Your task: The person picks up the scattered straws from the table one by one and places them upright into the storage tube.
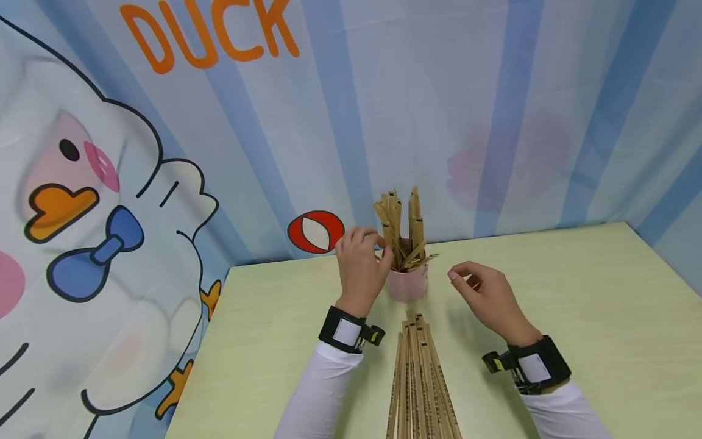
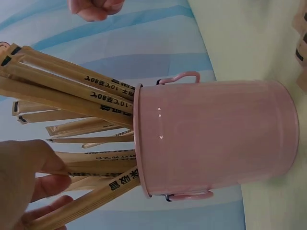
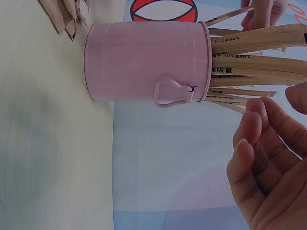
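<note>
A pink metal cup [image 1: 407,286] with small side handles stands upright, filled with paper-wrapped straws [image 1: 390,213] that lean outward in clumps. My left hand [image 1: 362,271] is at the cup's left side. In the left wrist view, its thumb and curled fingers hold a few of the wrapped straws [image 2: 103,197] just above the rim. To the right of the cup, my right hand [image 1: 490,299] hovers with fingers loosely bent and nothing in it. The right wrist view has its fingertips [image 3: 243,153] beside the straws, apart from them.
A long bundle of wrapped straws [image 1: 421,384] lies on the pale wooden table [image 1: 592,286] in front of the cup, between both forearms. Behind the table hangs a blue striped cloth [image 1: 417,110] with a cartoon duck [image 1: 126,262] at left.
</note>
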